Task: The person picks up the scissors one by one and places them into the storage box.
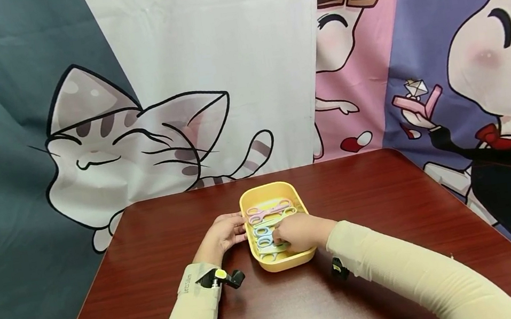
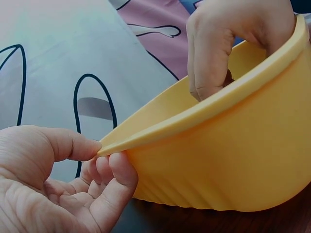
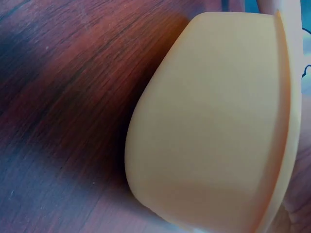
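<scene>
A yellow plastic basket [image 1: 283, 265] stands on the table with several pairs of scissors lying in it. Pink scissors [image 1: 269, 211] are toward its far end, yellow-green scissors [image 1: 288, 211] just nearer, and blue scissors [image 1: 263, 237] in the middle. Another pale pair of scissors [image 1: 269, 257] lies at the near end. My left hand [image 2: 73, 179] pinches the rim at the left side, thumb above and fingers curled below. Over the right side reaches my right hand [image 1: 299, 231], fingers bent down inside beside the blue scissors; cannot tell whether they grip a pair.
The dark red wooden table [image 1: 171, 219] carries the basket near its far edge. Behind it hangs a cloth backdrop [image 1: 220, 35] with cartoon figures. A small black camera [image 1: 234, 279] is strapped to the left wrist.
</scene>
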### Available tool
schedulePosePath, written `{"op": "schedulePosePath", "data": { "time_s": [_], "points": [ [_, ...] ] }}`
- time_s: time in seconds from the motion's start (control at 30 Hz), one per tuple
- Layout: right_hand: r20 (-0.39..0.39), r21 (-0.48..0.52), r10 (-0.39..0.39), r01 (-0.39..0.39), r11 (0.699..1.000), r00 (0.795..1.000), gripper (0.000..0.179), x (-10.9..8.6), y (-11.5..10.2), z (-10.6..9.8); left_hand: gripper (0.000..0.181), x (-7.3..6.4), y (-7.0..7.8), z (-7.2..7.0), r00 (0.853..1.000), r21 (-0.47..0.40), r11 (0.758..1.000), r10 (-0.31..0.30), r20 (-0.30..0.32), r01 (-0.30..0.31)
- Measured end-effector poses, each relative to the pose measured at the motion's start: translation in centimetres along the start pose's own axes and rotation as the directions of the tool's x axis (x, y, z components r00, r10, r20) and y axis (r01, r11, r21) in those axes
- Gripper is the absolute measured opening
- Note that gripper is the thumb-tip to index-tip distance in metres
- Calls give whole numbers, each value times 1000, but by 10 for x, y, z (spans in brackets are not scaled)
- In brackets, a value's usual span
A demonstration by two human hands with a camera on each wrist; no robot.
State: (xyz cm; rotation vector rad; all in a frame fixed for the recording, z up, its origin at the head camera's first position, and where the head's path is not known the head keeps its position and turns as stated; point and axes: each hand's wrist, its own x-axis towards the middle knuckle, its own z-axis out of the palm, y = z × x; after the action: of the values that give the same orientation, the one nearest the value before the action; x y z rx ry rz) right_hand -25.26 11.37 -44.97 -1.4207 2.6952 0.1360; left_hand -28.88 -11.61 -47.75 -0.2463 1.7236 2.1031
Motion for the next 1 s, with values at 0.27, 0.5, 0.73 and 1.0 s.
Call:
{"op": "schedulePosePath", "data": {
  "time_s": [0.27, 0.5, 0.73, 1.0],
  "points": [
    [-5, -51, 9, -10, 999, 1000, 21, -3, 0, 3, 46, -1, -2, 0, 1000, 15, 1000, -6, 5, 6],
    [-36, -63, 18, -20, 998, 999, 19, -3, 0, 2, 43, -2, 1, 2, 1000, 16, 1000, 12, 13, -12],
    [-71, 15, 41, -40, 999, 997, 24, -1, 11, -1, 46, 6, 2, 2, 999, 38, 999, -14, -52, 16],
    [-330, 97, 224, -203, 974, 917, 34, -23, 73, -24, 46, 5, 18, -15, 994, 123, 991, 68, -89, -56]
  ]
}}
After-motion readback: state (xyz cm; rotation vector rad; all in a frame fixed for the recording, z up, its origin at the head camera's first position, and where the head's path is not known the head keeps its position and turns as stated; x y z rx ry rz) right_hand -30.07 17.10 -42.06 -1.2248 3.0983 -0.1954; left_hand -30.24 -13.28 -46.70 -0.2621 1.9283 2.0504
